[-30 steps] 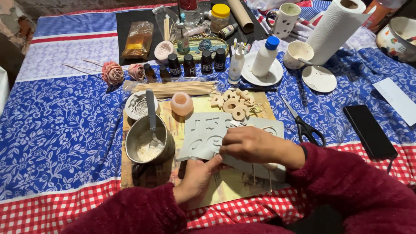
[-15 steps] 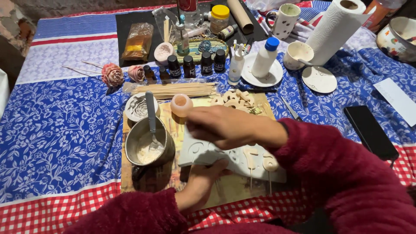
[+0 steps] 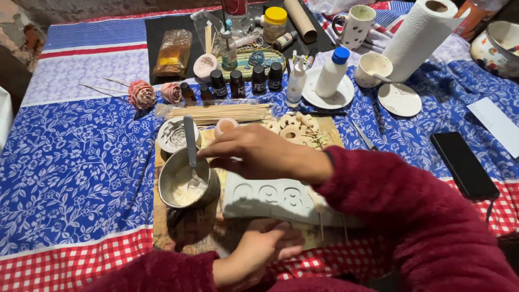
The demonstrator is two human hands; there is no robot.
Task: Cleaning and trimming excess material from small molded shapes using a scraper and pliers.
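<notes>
My right hand (image 3: 254, 154) stretches left across the wooden board (image 3: 184, 230), fingers out, tips right beside the handle of a spoon (image 3: 189, 141). The spoon stands in a metal bowl (image 3: 166, 174) of white paste. Under my right forearm lies a flat grey mould (image 3: 270, 197) with sunken shapes. My left hand (image 3: 259, 251) curls against the mould's near edge with the thumb on it. Both arms wear dark red fuzzy sleeves.
Pale cast shapes (image 3: 294, 130), a small peach cup (image 3: 224, 125), a round white mould (image 3: 175, 135) and wooden skewers (image 3: 216, 112) lie behind the bowl. Small dark bottles (image 3: 238, 81), a blue-capped white bottle (image 3: 332, 70), a paper towel roll (image 3: 419, 35), scissors (image 3: 365, 135) and a black phone (image 3: 464, 165) lie around.
My right hand has left the mould's right part and swung left to the spoon in the bowl. My left hand has stayed at the mould's near edge.
</notes>
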